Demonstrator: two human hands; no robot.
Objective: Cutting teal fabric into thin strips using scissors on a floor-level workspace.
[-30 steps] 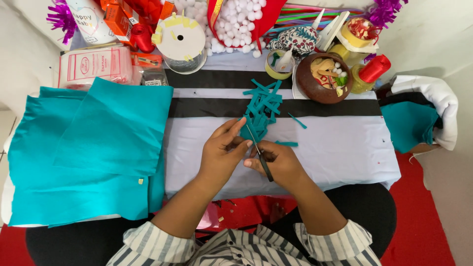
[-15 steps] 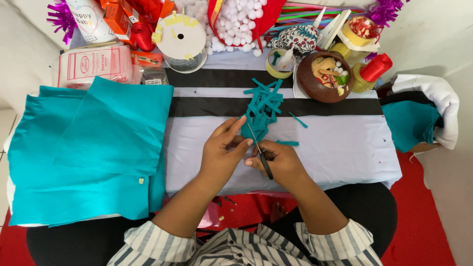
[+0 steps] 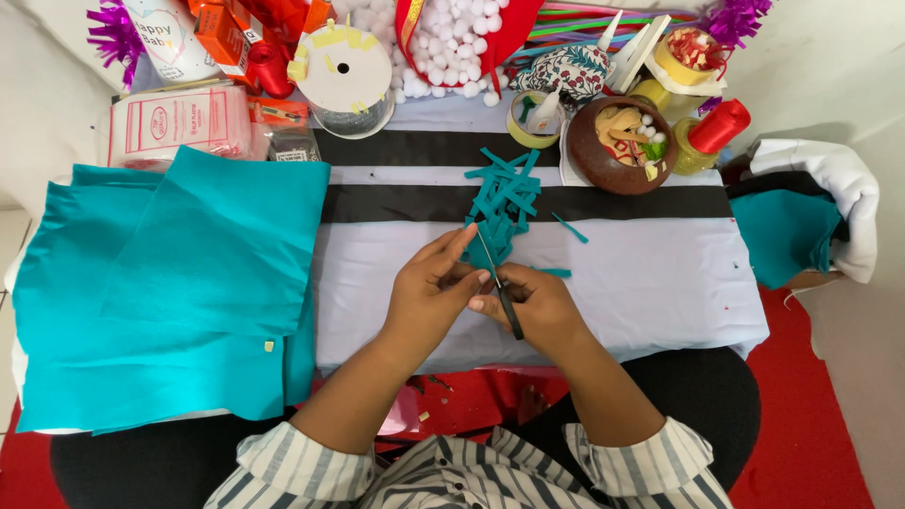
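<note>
We see a table draped in a white cloth with two black bands, and over its left end lie large sheets of teal felt, stacked and overlapping. Along the far edge sits a clutter of craft goods: a bag of white pom-poms, a round spool of clear tape, a brown bowl of small bits, and a red spool of thread. More teal cloth rests at the right end under a white fabric. Near the middle is a loose pile of teal felt strips. Just in front of it our left hand has its fingers pinched together on a small teal piece, though we cannot see it clearly. Our right hand is wrapped around the black scissors, fingers clamped on the handles, blades pointing toward the pile.
</note>
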